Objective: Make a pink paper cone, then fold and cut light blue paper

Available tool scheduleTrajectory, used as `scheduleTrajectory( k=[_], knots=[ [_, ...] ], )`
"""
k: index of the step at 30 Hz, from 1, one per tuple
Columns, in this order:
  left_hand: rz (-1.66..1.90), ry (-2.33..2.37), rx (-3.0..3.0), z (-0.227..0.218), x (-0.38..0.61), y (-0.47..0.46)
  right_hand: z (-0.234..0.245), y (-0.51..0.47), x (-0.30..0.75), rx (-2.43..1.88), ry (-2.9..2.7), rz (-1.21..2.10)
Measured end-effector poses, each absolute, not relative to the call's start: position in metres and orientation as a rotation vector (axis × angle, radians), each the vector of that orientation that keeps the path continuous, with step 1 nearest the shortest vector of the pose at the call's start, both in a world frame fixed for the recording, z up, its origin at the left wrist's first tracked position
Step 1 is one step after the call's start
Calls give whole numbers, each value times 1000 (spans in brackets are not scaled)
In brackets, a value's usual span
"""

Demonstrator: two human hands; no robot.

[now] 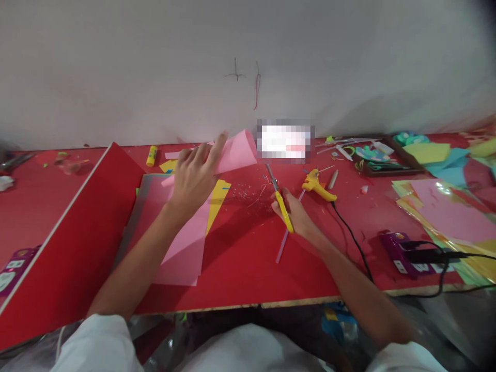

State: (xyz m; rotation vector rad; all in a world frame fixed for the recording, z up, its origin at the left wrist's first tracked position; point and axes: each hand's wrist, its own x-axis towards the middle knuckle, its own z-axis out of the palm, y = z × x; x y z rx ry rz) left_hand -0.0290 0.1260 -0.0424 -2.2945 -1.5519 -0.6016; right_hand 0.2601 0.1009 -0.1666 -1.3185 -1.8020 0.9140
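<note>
My left hand [196, 175] is closed on a curled pink paper sheet [238, 150], lifting it above the red table [240, 263]. My right hand [292, 212] rests on the table and grips yellow-handled scissors [279, 199], blades pointing away toward the wall. Under my left forearm lies a flat pink sheet [186, 248] on a stack with a yellow sheet [216, 201]. A thin pink strip [282, 248] lies under my right hand. Small paper scraps [248, 194] are scattered between the hands.
A yellow glue gun [318, 186] with a black cord lies right of the scissors. A glue stick [152, 155] stands near the wall. Coloured paper stacks [445, 206], a purple power strip [403, 250] and a craft tray [375, 155] fill the right side. A red board [65, 243] slants at left.
</note>
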Motion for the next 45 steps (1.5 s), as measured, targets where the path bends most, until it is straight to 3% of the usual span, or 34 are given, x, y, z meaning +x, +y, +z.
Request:
scheduleTrajectory(
  k=[45],
  knots=[
    [-557, -1658, -2623, -40, -25, 127, -143, 106, 267, -1529, -1856, 696]
  ],
)
